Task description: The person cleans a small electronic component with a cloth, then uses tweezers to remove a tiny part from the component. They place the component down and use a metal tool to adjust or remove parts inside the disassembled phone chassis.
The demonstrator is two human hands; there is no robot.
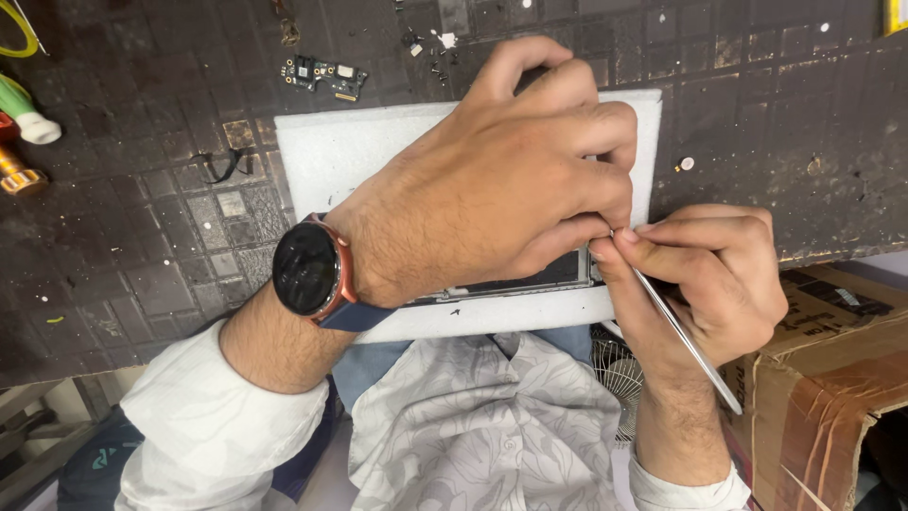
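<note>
My left hand (pixel 501 180), with a round black watch (pixel 310 270) on the wrist, lies over a flat dark device (pixel 530 279) on a white foam pad (pixel 359 151) and holds it down. Only the device's near edge shows below my fingers. My right hand (pixel 705 279) pinches thin metal tweezers (pixel 686 336) whose tip meets the device's right end, close against my left fingertips. The tweezers' back end slants down to the right past my wrist.
A small green circuit board (pixel 324 77) and several tiny loose parts (pixel 430 43) lie on the dark gridded work mat (pixel 142 218) behind the pad. Tool handles (pixel 24 114) stick in at the left edge. A cardboard box (pixel 832 378) stands right, a small fan (pixel 619 374) below.
</note>
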